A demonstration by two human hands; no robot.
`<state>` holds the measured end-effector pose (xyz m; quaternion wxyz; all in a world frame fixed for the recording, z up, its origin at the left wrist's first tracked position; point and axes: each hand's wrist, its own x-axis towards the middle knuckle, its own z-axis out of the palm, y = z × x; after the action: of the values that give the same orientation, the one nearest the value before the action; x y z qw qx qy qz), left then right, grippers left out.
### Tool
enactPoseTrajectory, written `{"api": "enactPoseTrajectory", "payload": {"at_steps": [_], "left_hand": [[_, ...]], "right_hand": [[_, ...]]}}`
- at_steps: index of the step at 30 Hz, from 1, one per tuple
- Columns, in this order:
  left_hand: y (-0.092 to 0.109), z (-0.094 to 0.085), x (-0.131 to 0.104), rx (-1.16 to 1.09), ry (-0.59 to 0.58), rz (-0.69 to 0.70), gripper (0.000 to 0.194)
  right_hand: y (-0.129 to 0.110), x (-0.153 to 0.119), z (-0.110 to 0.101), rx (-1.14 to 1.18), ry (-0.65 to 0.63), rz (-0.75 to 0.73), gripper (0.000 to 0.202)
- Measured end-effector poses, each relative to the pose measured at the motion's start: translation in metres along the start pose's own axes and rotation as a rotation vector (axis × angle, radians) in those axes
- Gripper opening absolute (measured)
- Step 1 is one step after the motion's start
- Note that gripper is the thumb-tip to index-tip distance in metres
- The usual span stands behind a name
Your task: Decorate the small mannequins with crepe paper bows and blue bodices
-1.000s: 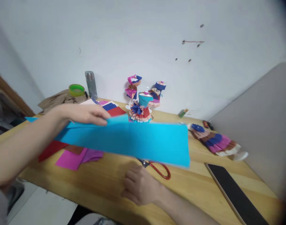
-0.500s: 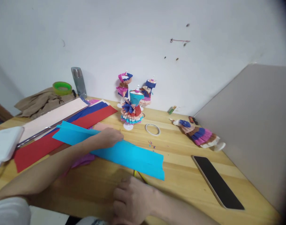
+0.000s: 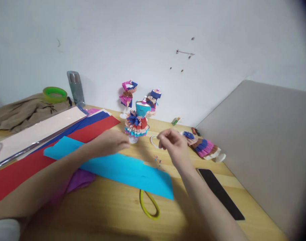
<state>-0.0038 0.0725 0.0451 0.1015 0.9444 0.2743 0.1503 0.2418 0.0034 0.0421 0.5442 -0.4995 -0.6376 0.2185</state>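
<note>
A blue paper strip (image 3: pixel 125 170) lies slantwise over red paper (image 3: pixel 92 129) on the wooden table. Above the strip is my left hand (image 3: pixel 112 142), its fingers bent together; whatever they may hold is hidden. My right hand (image 3: pixel 173 142) hovers beside a white ring (image 3: pixel 154 142), thumb and fingertips pinched, and anything between them is too small to make out. A small dress form in a ruffled paper dress (image 3: pixel 138 122) stands just beyond my hands. Yellow scissor handles (image 3: pixel 150 207) stick out from under the blue strip.
Two more dress forms (image 3: pixel 128 95) stand near the wall, and one (image 3: pixel 204 147) lies at the right. A dark phone (image 3: pixel 219 192) rests near the grey partition (image 3: pixel 258 134). At the back left are a bottle (image 3: pixel 77 88), green tape (image 3: pixel 55 95) and brown cloth (image 3: pixel 22 112).
My right hand has risen from the near edge toward the white ring, uncovering the yellow handles. My left hand has lifted off the blue strip. The view has shifted slightly.
</note>
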Motion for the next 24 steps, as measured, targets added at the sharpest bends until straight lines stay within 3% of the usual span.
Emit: {"api": "enactPoseTrajectory", "payload": {"at_steps": [2, 4, 7, 13, 19, 24], "left_hand": [[-0.002, -0.022, 0.016, -0.090, 0.170, -0.154, 0.025], [-0.004, -0.038, 0.035, -0.176, 0.353, -0.263, 0.024], [-0.009, -0.050, 0.066, -0.194, 0.526, -0.315, 0.029], [-0.024, -0.057, 0.107, -0.237, 0.418, -0.271, 0.032], [-0.029, -0.052, 0.117, -0.332, 0.435, -0.223, 0.024], [-0.031, -0.061, 0.120, -0.495, 0.320, -0.080, 0.014]], "right_hand": [[0.011, 0.032, -0.006, 0.087, 0.118, 0.016, 0.019], [0.021, 0.061, -0.006, 0.117, 0.149, -0.021, 0.029], [0.034, 0.094, 0.001, 0.160, 0.095, -0.047, 0.039], [0.037, 0.120, 0.019, 0.332, -0.028, -0.107, 0.048], [0.036, 0.120, 0.030, 0.299, -0.024, -0.152, 0.041], [0.034, 0.120, 0.027, 0.178, -0.052, -0.252, 0.033]]}}
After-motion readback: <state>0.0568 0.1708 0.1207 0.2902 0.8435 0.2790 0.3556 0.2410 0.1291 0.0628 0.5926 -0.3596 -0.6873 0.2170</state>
